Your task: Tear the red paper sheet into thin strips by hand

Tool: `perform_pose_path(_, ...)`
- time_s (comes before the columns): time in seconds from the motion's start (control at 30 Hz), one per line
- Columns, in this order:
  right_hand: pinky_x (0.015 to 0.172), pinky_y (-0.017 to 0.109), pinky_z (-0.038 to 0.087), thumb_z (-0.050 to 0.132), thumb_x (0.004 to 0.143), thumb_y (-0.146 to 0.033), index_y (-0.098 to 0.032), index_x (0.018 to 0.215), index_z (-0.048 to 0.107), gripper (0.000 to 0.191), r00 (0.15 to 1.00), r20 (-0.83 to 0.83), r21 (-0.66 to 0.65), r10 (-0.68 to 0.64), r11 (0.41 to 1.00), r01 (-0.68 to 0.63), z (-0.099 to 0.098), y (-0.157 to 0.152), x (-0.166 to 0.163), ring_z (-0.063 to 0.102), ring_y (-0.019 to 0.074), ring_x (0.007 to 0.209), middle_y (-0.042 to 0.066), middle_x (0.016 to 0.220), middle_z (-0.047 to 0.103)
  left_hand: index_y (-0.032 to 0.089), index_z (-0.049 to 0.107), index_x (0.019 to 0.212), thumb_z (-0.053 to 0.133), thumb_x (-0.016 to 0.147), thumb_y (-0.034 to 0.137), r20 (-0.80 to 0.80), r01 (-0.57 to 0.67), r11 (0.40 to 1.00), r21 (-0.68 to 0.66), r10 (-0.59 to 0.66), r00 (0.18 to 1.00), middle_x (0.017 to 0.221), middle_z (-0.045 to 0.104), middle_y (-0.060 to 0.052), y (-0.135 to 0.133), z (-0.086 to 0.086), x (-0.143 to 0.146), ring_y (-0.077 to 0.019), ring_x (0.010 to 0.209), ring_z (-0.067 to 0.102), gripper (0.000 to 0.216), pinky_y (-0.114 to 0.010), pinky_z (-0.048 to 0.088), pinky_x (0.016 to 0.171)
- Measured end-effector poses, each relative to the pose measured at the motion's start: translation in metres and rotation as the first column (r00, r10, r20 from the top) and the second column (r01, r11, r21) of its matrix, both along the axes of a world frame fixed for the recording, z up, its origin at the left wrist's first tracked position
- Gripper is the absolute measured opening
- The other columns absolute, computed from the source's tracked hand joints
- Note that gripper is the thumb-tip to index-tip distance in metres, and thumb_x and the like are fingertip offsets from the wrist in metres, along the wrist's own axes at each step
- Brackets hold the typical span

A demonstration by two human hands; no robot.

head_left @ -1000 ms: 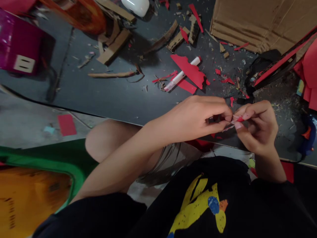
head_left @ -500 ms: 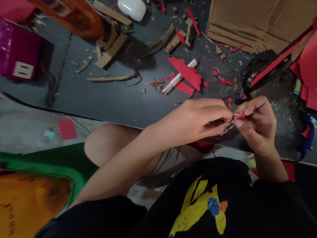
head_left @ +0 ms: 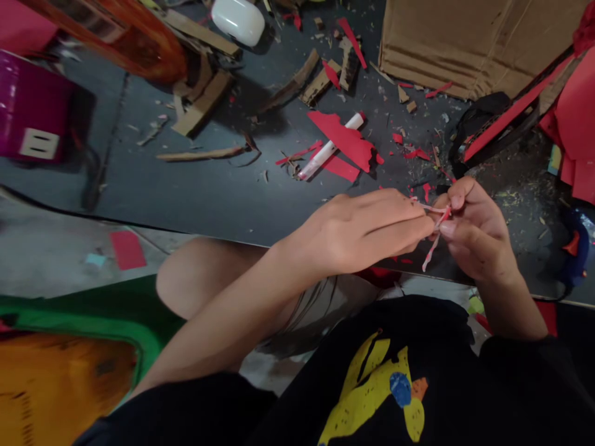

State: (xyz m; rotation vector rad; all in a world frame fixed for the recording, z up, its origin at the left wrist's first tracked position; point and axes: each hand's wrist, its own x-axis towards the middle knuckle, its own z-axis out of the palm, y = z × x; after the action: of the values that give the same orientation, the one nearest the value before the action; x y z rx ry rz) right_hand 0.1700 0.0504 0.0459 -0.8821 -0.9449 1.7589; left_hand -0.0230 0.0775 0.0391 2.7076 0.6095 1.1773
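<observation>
My left hand point(head_left: 367, 232) and my right hand point(head_left: 474, 232) meet fingertip to fingertip over the near edge of a dark board point(head_left: 195, 186). Between them they pinch a thin red and white paper strip point(head_left: 434, 238), whose loose end hangs down below the fingers. Both hands are closed in a pinch. Just beyond the hands lie a white marker point(head_left: 328, 148) and torn red paper pieces point(head_left: 344, 139).
Cardboard strips point(head_left: 204, 108) and red scraps litter the board. A large cardboard sheet point(head_left: 465, 43) lies at the top right, red paper sheets point(head_left: 574, 124) at the right edge, a magenta box point(head_left: 30, 114) at the far left, a white oval case point(head_left: 239, 18) at the top. My bare knee point(head_left: 195, 272) is below.
The strip has been drawn out between my fingertips and its loose end now hangs lower. Both hands stay together; the view has shifted slightly.
</observation>
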Motion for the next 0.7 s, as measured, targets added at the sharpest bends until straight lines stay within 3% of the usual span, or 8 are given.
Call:
perform_pose_path(0.17, 0.06, 0.019, 0.048, 0.076, 0.073, -0.017, -0.021, 0.079, 0.052, 0.025, 0.994, -0.11, -0.138, 0.013, 0.99, -0.028, 0.004, 0.002, -0.002, 0.055, 0.0053, 0.061, -0.007, 0.068, 0.058, 0.02, 0.064, 0.091, 0.058, 0.09, 0.012, -0.049, 0.011, 0.997, 0.082, -0.007, 0.999, 0.087, 0.075, -0.001, 0.0, 0.009, -0.002, -0.0138, 0.077, 0.072, 0.01, -0.022, 0.058, 0.061)
perform_pose_path(0.33, 0.061, 0.017, 0.047, 0.077, 0.072, -0.017, -0.021, 0.077, 0.05, 0.028, 0.991, -0.132, -0.212, 0.025, 0.976, -0.053, 0.006, 0.003, -0.002, 0.055, 0.0043, 0.061, -0.007, 0.067, 0.058, 0.021, 0.065, 0.093, 0.061, 0.088, 0.012, -0.081, 0.025, 1.0, 0.005, -0.025, 0.996, 0.091, 0.075, -0.003, -0.004, 0.012, -0.008, -0.0176, 0.088, 0.072, 0.011, -0.025, 0.06, 0.067)
perform_pose_path(0.7, 0.06, 0.022, 0.05, 0.074, 0.076, -0.024, -0.023, 0.081, 0.047, 0.027, 1.0, -0.004, 0.013, -0.004, 1.0, 0.004, 0.002, 0.001, -0.001, 0.055, 0.0081, 0.062, -0.006, 0.072, 0.059, 0.022, 0.061, 0.084, 0.063, 0.085, 0.015, 0.099, -0.099, 0.992, -0.076, 0.106, 0.989, 0.08, 0.074, 0.002, -0.002, 0.007, 0.007, -0.0096, 0.07, 0.071, 0.008, -0.018, 0.059, 0.065)
